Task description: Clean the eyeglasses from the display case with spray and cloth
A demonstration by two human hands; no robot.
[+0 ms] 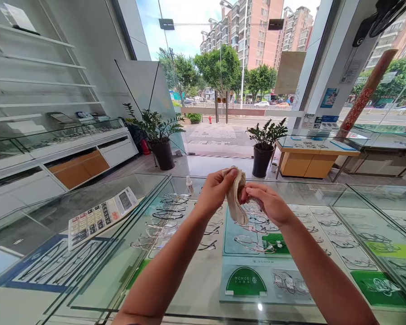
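Above a glass display counter [189, 298], my left hand [214, 192] is closed on a beige cleaning cloth [237, 211] with zigzag edges, thumb on top. The cloth is folded over and hangs down between my hands. My right hand [272, 204] is beside it, fingers pinched together against the cloth's right side. What those fingers grip is too small and too covered to make out. Below the cloth, under the glass, a pair of eyeglasses [253, 243] lies on a pale display board [237, 257].
A large-keyed calculator [103, 217] rests on the counter at the left. A small white spray bottle [189, 185] stands near the far edge. Rows of eyeglasses [169, 212] lie under the glass. Beyond are two potted plants [162, 151] and a glass door [219, 108].
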